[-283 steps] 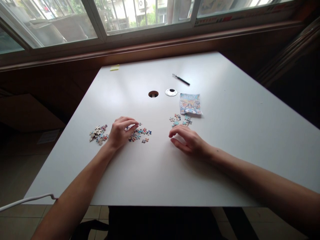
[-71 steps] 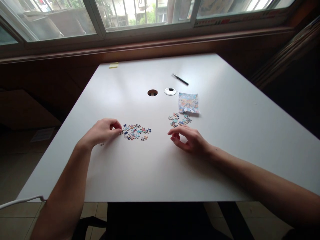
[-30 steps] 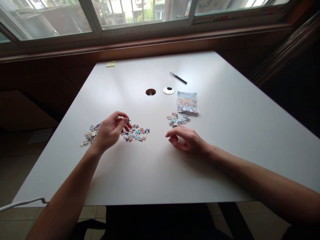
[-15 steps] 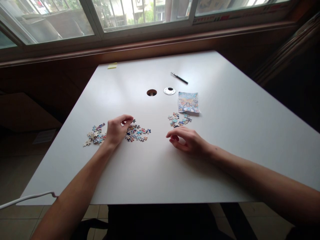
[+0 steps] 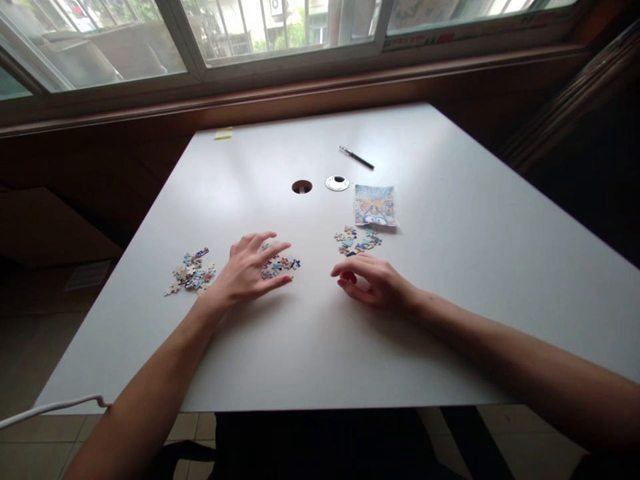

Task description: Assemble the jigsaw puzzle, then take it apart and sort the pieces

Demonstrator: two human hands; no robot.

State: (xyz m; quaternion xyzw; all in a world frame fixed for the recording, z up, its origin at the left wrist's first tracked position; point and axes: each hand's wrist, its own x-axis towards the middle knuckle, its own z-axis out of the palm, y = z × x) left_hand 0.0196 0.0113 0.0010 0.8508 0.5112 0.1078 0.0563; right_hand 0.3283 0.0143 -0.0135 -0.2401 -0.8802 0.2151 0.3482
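On the white table (image 5: 310, 347), my left hand (image 5: 247, 270) lies with its fingers spread over the middle heap of small jigsaw pieces (image 5: 281, 265), partly covering it, and holds nothing. A second heap of pieces (image 5: 190, 277) lies just left of that hand. My right hand (image 5: 373, 280) rests on the table with loosely curled fingers, empty, a little below a third small heap of pieces (image 5: 356, 241). A colourful printed picture sheet (image 5: 374, 205) lies beyond that heap.
A black pen (image 5: 356, 157), a round cable hole (image 5: 302, 187) and its silver cap (image 5: 337, 183) lie farther back. A yellow sticky note (image 5: 223, 133) sits at the far left corner. A window runs along the wall behind. A white cable (image 5: 50, 408) hangs at the near left.
My left hand was pinching a piece above the middle heap; its fingers have now spread flat over that heap. My right hand has barely moved.
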